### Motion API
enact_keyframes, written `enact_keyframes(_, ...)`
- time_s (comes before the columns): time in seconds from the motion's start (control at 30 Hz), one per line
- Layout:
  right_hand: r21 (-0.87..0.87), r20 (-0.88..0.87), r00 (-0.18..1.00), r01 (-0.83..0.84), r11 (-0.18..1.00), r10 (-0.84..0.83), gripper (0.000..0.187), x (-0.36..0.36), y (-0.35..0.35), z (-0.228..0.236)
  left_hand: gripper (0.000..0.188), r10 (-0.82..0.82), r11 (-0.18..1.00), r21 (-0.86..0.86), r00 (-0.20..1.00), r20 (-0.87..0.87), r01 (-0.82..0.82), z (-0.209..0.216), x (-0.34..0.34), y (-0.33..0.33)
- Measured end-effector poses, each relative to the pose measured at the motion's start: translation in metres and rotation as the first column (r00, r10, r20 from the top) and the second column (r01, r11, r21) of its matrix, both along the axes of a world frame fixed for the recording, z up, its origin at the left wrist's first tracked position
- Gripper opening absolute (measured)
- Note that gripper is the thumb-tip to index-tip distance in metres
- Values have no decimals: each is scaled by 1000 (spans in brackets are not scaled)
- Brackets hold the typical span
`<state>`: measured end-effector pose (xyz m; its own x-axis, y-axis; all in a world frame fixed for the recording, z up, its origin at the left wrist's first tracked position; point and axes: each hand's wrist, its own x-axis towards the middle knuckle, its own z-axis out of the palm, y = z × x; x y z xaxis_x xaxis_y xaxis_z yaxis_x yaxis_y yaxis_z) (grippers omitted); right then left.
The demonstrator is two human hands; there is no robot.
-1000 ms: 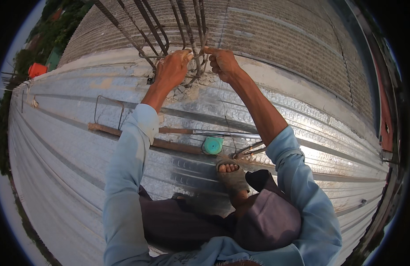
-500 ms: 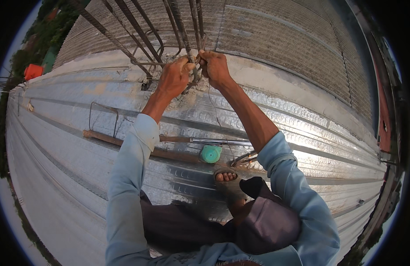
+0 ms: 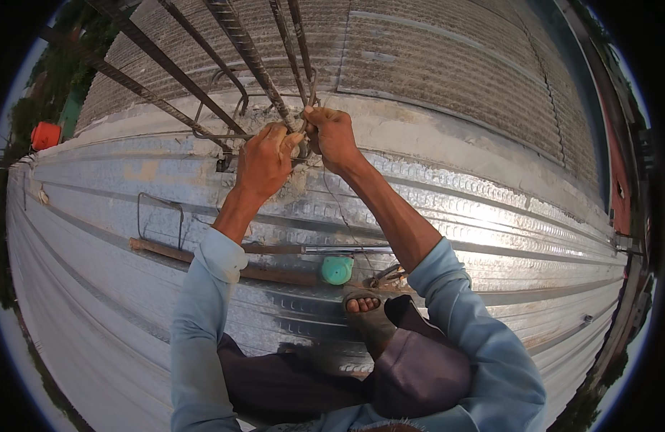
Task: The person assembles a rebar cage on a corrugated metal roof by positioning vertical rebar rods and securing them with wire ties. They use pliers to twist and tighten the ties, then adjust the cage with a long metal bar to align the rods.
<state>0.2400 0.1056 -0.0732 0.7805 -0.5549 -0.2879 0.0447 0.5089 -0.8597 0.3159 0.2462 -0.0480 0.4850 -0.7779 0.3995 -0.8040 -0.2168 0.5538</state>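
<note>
Harsh daylight, glaring metal, fisheye-warped edges

Light-blue long sleeves (image 3: pixel 203 317), dark trousers (image 3: pixel 289 381), sandal (image 3: pixel 368 320)

Rusty ribbed rebars (image 3: pixel 257 68) rise slanting from concrete.

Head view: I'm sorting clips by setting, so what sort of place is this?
Most likely a building site, outdoors. Ribbed steel bars rise from a concrete base, both hands, left hand and right hand, work at them, and corrugated metal decking lies underfoot.
</note>
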Motion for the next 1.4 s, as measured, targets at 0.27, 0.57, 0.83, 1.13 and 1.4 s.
enact_keyframes(0.27, -45, 10, 1000, 2, 999, -2, 26, 1, -2, -7, 8, -74, 997, 12, 990, 119, 73, -8, 12, 4)
enact_keyframes(0.57, -83, -4, 1000, -26, 996, 26, 22, 1, -6, -3, 10, -103, 992, -56, 979, 177, 115, -12, 17, 3)
enact_keyframes(0.83, -98, -66, 988, -142, 985, 136, 30, -70, -6, 47, 21, 152, 974, -201, 962, 228, -106, 8, -7, 6)
enact_keyframes(1.13, -184, -87, 952, -304, 935, 293, 35, -114, 17, 78, 40, 38, 962, -180, 753, -657, -206, 42, -63, 39)
enact_keyframes(1.4, -389, 21, 977, -188, 902, 213, 39, -106, 59, 73, 50, -150, 876, -420, 694, -704, -236, 100, -73, 25)
